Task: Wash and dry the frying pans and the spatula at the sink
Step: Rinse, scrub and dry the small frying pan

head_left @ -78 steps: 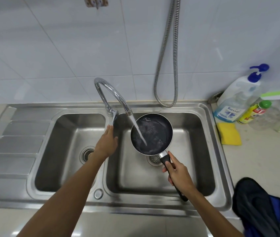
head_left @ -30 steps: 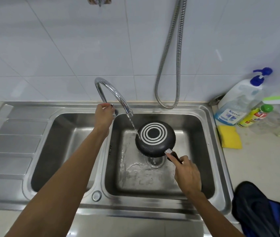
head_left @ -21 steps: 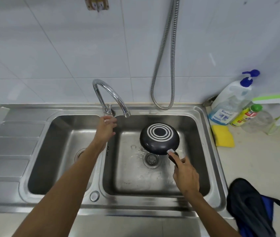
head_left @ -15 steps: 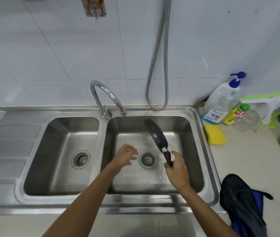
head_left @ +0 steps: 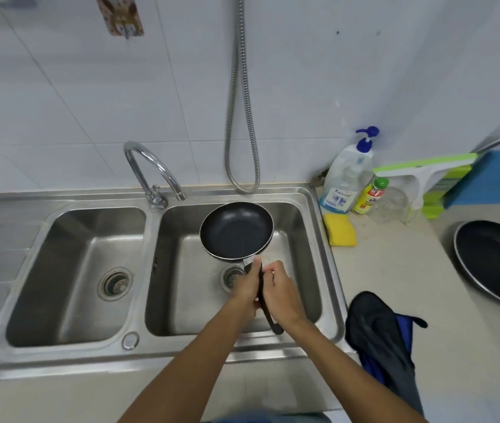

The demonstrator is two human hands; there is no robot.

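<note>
the small frying pan (head_left: 236, 230) is held face up over the right basin of the sink (head_left: 181, 285); left hand (head_left: 246, 290) and right hand (head_left: 282, 293) both have their fingers clamped round its black handle; a larger frying pan (head_left: 498, 261) lies on the worktop (head_left: 395, 270), far right

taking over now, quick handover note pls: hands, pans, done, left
Both left grip and right grip hold the small frying pan by its handle, face up over the right basin. The tap is off, so rinsing looks done. The large frying pan lies on the counter, far right; dark cloth beside the basin. No spatula in view. Left: dry the small pan; large pan's state unclear.
</note>
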